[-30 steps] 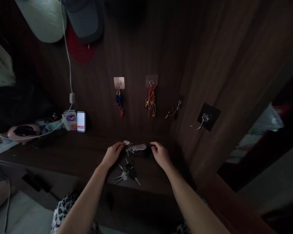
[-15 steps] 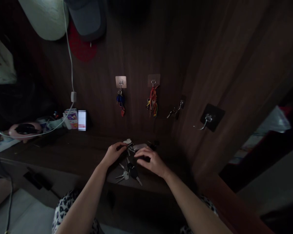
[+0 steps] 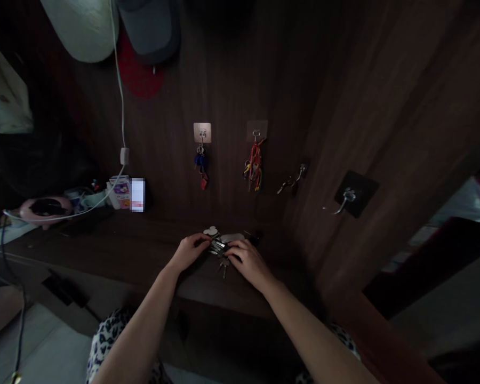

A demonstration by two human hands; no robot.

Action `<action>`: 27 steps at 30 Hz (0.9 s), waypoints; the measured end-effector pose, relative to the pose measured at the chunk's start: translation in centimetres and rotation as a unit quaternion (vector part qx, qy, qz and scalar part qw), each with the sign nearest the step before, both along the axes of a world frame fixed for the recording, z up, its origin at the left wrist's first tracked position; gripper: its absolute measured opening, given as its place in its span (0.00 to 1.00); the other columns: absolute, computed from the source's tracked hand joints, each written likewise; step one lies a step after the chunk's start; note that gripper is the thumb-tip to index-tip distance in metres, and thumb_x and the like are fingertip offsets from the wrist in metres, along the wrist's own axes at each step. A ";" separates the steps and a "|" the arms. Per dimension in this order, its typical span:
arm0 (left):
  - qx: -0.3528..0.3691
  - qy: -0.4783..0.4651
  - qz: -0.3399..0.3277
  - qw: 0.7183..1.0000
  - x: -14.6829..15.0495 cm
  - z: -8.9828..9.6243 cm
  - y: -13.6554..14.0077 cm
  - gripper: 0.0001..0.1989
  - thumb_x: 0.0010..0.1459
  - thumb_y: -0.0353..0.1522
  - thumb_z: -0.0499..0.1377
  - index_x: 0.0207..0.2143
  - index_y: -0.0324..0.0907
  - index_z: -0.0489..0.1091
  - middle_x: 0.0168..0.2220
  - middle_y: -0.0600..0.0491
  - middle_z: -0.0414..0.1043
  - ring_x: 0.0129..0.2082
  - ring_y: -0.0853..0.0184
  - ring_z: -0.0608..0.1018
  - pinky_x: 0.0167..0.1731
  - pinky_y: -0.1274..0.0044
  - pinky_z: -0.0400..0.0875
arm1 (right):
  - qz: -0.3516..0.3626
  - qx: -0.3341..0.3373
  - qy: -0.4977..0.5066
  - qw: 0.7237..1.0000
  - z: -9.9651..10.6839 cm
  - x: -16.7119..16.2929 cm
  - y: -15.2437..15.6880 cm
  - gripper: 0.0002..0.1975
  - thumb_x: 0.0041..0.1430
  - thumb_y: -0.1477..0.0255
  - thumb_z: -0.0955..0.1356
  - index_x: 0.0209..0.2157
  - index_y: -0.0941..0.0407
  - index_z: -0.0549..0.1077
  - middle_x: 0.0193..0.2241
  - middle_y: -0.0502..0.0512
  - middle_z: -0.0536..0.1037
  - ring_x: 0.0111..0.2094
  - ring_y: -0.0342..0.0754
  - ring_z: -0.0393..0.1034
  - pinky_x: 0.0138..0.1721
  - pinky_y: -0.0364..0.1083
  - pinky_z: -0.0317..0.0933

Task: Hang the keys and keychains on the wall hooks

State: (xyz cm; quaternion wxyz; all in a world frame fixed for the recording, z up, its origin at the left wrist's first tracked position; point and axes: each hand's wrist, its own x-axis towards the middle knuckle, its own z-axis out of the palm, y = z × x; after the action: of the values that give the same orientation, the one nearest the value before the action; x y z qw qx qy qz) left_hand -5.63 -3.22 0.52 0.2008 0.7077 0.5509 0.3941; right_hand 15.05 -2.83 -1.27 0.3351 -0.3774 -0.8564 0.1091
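Observation:
A bunch of metal keys (image 3: 217, 246) lies between my two hands at the front of the dark wooden shelf (image 3: 144, 250). My left hand (image 3: 190, 252) pinches the left side of the bunch between thumb and fingers. From the right, my right hand (image 3: 248, 262) closes its thumb and fingertips on keys too. Small keys (image 3: 224, 266) stick out below, toward the shelf's front edge. Just behind are pale round tags (image 3: 210, 231) and a pale oval thing (image 3: 232, 237), its kind unclear. A dark key-like item (image 3: 256, 236) rests to the right.
On the back panel hang blue-tagged keys (image 3: 200, 160), keys with red cords (image 3: 255, 165) and a small key set (image 3: 288, 184). A bare hook (image 3: 348, 197) is on the right wall. Boxes (image 3: 122, 192), a lit screen (image 3: 137, 195) and a pink object (image 3: 46, 209) stand left.
The loose keys near the shelf's front edge have moved back, up to the bunch between my hands. My right hand has come down and closed on keys. The view has shifted slightly.

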 end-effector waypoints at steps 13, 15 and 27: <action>0.091 0.095 -0.049 0.990 0.4 -0.6 -0.2 0.09 0.55 0.33 0.53 0.36 0.46 0.72 0.39 0.53 0.73 0.42 0.66 0.73 0.46 0.75 0.65 | -0.215 0.004 0.057 0.975 -0.2 3.2 2.1 0.15 0.51 0.82 0.62 0.38 0.52 0.71 0.39 0.54 0.73 0.43 0.52 0.63 0.44 0.50 0.57; 0.113 0.126 -0.066 0.983 1.1 -0.6 -0.2 0.10 0.56 0.32 0.52 0.37 0.46 0.72 0.40 0.52 0.71 0.43 0.66 0.72 0.47 0.74 0.65 | -0.220 0.002 0.059 0.974 -0.2 3.1 2.0 0.15 0.51 0.82 0.62 0.37 0.52 0.70 0.39 0.53 0.73 0.43 0.52 0.63 0.44 0.50 0.57; 0.145 0.182 -0.132 0.963 3.9 -0.9 0.5 0.07 0.56 0.32 0.54 0.36 0.45 0.70 0.43 0.50 0.68 0.43 0.63 0.69 0.46 0.69 0.64 | -0.243 -0.015 -0.051 0.969 0.9 4.1 0.6 0.13 0.53 0.78 0.62 0.39 0.52 0.70 0.42 0.55 0.73 0.44 0.53 0.63 0.43 0.50 0.55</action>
State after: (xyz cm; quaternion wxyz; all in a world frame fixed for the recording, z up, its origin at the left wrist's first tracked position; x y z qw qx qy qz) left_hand -1.70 -2.71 -0.33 0.0426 0.8556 0.4168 0.3039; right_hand 19.16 -2.20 -0.37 0.3014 -0.5841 -0.7535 0.0176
